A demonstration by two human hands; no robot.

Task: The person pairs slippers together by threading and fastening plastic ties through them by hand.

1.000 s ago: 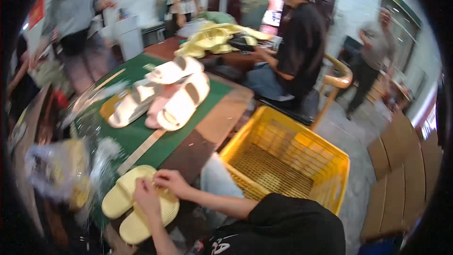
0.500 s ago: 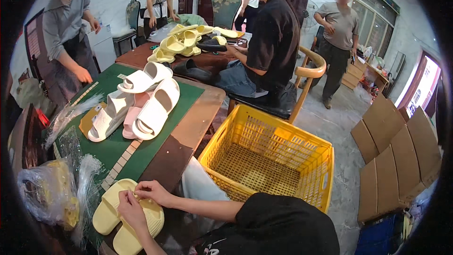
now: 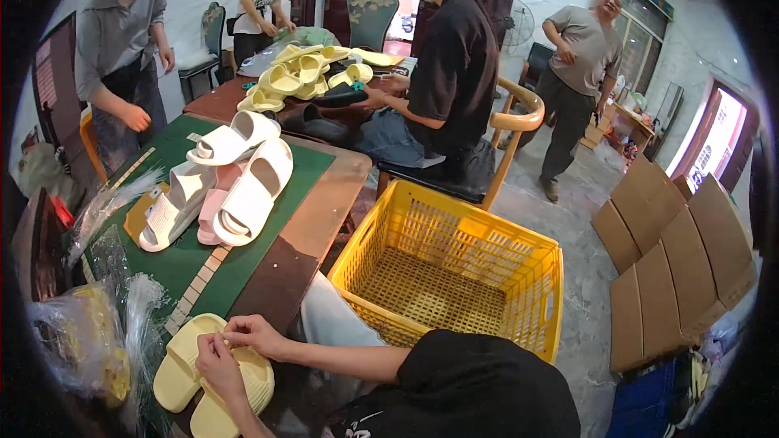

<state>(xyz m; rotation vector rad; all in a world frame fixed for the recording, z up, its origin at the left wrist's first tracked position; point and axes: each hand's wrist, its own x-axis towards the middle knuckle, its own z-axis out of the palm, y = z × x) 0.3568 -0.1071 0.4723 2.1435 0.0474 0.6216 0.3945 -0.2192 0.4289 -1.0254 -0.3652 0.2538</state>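
Note:
A pair of pale yellow slide slippers lies at the near edge of the table, the left slipper [image 3: 172,380] partly overlapped by the right slipper [image 3: 258,381]. Over their straps, my left hand [image 3: 217,361] is closed in a pinch, its fingertips meeting those of my right hand [image 3: 256,336]. My right hand pinches too, from the far side. Whatever is between the fingers is too small to make out. Beside the slippers lies a bundle of clear plastic strands [image 3: 144,302]. White slippers [image 3: 258,195] are stacked around a pink slipper [image 3: 213,209] on the green mat [image 3: 304,172].
A yellow plastic crate [image 3: 454,223] stands right of the table. A strip of small tan labels [image 3: 191,292] runs along the mat. Plastic-wrapped yellow items [image 3: 77,341] sit at left. Cardboard boxes [image 3: 665,276] stand at right. Co-workers are around the far table, with piled yellow slippers [image 3: 300,73].
The view has shifted slightly. My hands stay pinched together over the slippers. The standing person at the back right leans differently, and the co-worker at far left has moved a hand back from the mat.

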